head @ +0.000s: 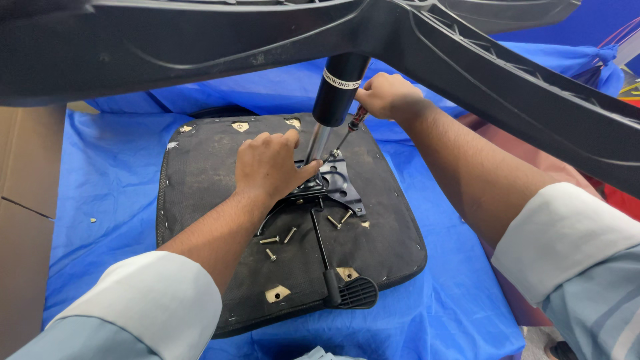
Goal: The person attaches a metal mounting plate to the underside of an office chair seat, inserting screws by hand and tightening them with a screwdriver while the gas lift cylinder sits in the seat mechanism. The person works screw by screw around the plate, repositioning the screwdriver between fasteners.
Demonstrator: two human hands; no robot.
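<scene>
An upturned black chair seat [200, 173] lies on a blue plastic sheet [107, 173]. A black metal mechanism plate [340, 183] sits at its middle, with a gas cylinder [340, 87] rising from it to the black star base [467, 60] overhead. My left hand [270, 163] presses down on the plate beside the cylinder's chrome shaft. My right hand [387, 97] grips a screwdriver [350, 130] whose tip meets a screw at the plate's far corner. Several loose screws [280, 239] lie on the seat near the plate. A lever with a black paddle handle [353, 291] reaches toward me.
The star base's arms span the top of the view and slope down at the right [567, 113]. A cardboard box [27, 200] stands at the left edge. The blue sheet drapes over the surface around the seat.
</scene>
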